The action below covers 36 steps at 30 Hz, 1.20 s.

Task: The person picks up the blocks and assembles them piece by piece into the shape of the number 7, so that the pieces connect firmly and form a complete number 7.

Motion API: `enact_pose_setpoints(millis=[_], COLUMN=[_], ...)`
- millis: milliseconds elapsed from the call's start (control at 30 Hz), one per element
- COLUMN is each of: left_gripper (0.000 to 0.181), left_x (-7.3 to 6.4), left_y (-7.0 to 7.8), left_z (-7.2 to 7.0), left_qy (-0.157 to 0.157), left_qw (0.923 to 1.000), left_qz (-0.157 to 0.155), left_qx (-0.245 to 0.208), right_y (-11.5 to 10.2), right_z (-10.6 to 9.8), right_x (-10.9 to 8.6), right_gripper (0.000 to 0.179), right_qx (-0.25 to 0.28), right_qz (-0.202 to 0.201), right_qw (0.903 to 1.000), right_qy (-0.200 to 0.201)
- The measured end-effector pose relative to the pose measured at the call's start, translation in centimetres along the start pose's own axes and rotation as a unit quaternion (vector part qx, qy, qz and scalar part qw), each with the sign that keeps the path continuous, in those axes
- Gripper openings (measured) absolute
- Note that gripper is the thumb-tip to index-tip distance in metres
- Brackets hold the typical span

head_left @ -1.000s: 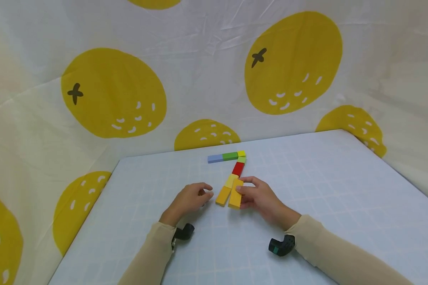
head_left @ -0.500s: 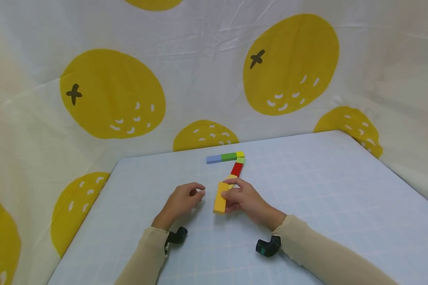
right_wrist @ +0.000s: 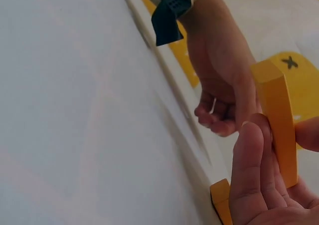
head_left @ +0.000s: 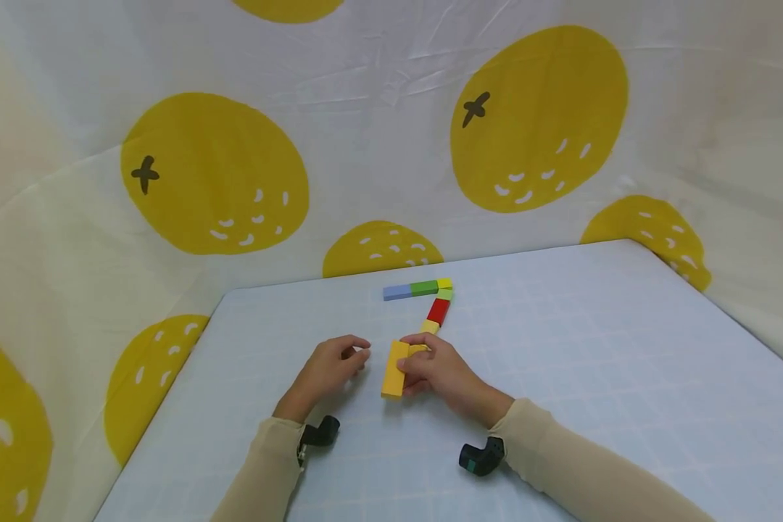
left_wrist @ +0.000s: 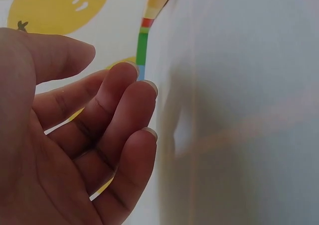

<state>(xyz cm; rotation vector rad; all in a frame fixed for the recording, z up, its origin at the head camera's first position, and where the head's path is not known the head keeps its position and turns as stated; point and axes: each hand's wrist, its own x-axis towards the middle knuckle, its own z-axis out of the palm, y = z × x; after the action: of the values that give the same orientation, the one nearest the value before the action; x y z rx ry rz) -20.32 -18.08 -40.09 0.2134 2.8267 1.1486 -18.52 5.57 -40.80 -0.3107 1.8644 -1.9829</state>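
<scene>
My right hand (head_left: 446, 373) pinches an orange-yellow rectangular block (head_left: 394, 370) between thumb and fingers. In the right wrist view that block (right_wrist: 280, 120) is raised off the table. Beneath and beside my right fingers, the orange end block (right_wrist: 221, 197) of a row lies partly hidden. Beyond it the row runs on through a pale yellow block (head_left: 430, 328), a red block (head_left: 438, 312) and a light green block (head_left: 445, 294). My left hand (head_left: 326, 370) hovers to the left of the held block, fingers loosely bent and holding nothing.
At a yellow block (head_left: 444, 283) the row turns left to a green block (head_left: 424, 288) and a blue block (head_left: 397, 292). A pale checked cloth (head_left: 594, 341) covers the table. Behind hangs a white curtain (head_left: 378, 145) with yellow fruit prints.
My right hand has carried the orange-yellow block leftward, from the right side of the row's near end to its left side. The left hand has drawn slightly to the left.
</scene>
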Motion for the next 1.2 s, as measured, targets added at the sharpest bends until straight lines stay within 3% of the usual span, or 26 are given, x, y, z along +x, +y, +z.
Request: enact_pose_setpoints(millis=[233, 867, 1200], left_gripper=[0.023, 0.024, 0.025], left_x=[0.2, 0.1, 0.3], left_y=[-0.6, -0.9, -1.0], left_z=[0.1, -0.2, -0.4], left_qy=[0.002, -0.012, -0.028], left_qw=[0.9998, 0.9995, 0.9992], left_qz=[-0.015, 0.012, 0.004], left_qx=[-0.010, -0.028, -0.029], right_y=[0.4, 1.0, 1.1], right_z=[0.0, 0.2, 0.2], right_x=[-0.4, -0.6, -0.7], right_gripper=[0.053, 0.048, 0.047], right_qx=[-0.003, 0.000, -0.019], right_qz=[0.007, 0.008, 0.007], right_qw=[1.0000, 0.9999, 0.9997], right_qy=[0.005, -0.008, -0.013])
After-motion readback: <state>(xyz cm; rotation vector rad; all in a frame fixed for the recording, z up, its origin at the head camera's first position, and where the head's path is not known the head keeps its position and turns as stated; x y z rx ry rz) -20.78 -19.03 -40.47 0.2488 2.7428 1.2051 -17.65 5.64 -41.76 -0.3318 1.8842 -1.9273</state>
